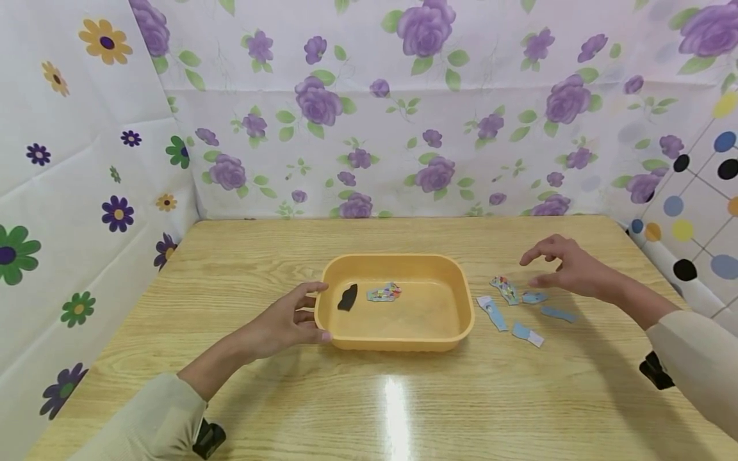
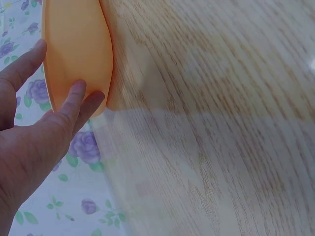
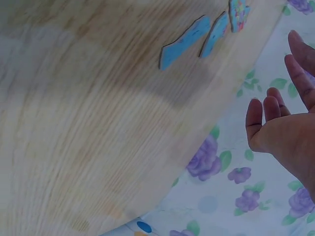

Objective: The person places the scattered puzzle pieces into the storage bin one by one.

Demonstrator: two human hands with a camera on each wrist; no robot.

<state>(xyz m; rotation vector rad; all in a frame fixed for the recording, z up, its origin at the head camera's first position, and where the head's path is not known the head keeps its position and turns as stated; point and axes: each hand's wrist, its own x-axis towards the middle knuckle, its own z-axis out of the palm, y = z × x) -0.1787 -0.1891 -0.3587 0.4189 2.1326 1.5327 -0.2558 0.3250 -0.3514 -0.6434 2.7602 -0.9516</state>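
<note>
My left hand (image 1: 280, 323) is at the left end of a yellow-orange plastic tray (image 1: 398, 344). Its fingers and thumb are spread against the tray's outside and rim. Inside lie a dark puzzle piece (image 1: 348, 298) and a multicoloured one (image 1: 384, 292). My right hand (image 1: 567, 269) hovers right of the tray with thumb and fingers apart, holding nothing. Close below its fingertips are a colourful piece (image 1: 505, 290) and a small blue piece (image 1: 534, 298). Nearby lie a long blue piece (image 1: 492, 312), a narrow blue strip (image 1: 558, 314) and a blue-and-white piece (image 1: 527, 333).
The wooden table (image 1: 277, 403) carries the tray and the loose pieces. A white cloth with purple flowers (image 1: 369, 153) hangs behind it. Other patterned cloths stand along the left and right sides.
</note>
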